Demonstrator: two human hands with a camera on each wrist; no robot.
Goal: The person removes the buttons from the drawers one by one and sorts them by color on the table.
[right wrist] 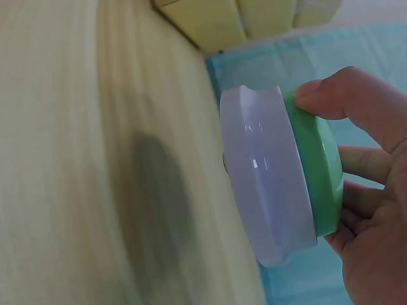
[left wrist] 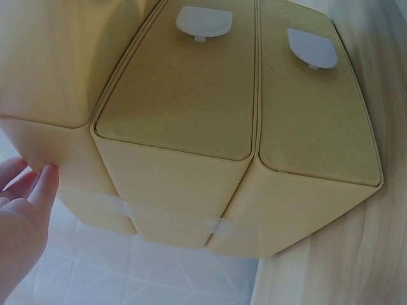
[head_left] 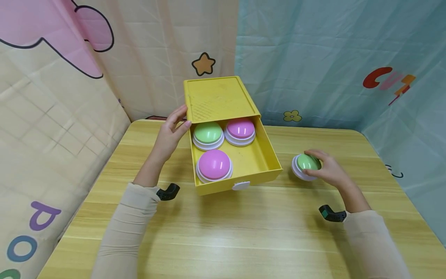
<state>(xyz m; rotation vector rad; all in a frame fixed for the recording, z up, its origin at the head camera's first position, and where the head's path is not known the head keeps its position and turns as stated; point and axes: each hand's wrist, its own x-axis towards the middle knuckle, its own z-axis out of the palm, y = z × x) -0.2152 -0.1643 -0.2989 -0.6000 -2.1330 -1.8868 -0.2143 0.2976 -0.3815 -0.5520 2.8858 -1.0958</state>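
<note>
A yellow drawer unit [head_left: 217,97] has its top drawer [head_left: 251,155] pulled out. Inside lie a green push button with a white base [head_left: 208,133] and two pink ones, one at the back [head_left: 240,128] and one in front [head_left: 214,164]. My left hand [head_left: 171,133] rests against the unit's left side with fairly straight fingers, also seen in the left wrist view as a hand [left wrist: 28,203] beside the upper section. To the drawer's right, my right hand [head_left: 327,168] pinches another green push button [right wrist: 273,175] by its green dome. Its base is tilted and held off the table.
Two lower drawers, the middle one [left wrist: 181,95] and the bottom one [left wrist: 318,108], are closed and have white tabs. The unit stands on a wooden table [head_left: 244,240] near its far edge. A printed curtain [head_left: 296,58] hangs behind and at both sides.
</note>
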